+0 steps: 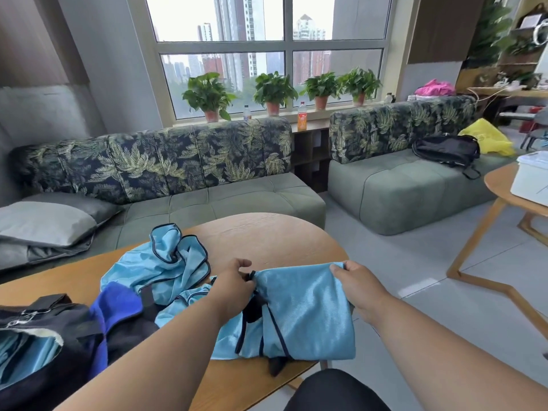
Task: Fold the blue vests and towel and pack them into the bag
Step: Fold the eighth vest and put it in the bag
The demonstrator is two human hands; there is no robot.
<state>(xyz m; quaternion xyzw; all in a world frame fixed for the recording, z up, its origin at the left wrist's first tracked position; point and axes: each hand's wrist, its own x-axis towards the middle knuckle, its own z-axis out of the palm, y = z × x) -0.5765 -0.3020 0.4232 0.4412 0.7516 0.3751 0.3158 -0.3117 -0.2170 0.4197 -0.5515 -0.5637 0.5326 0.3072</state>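
Light-blue vest (299, 315) spans between both grips, long axis side to side; left hand (234, 287) and right hand (355, 284) pinch its far corners; bag (44, 345) lies well left, nearer the left hand.

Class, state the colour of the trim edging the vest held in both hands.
Dark navy, nearly black, on the light blue vest; head view.
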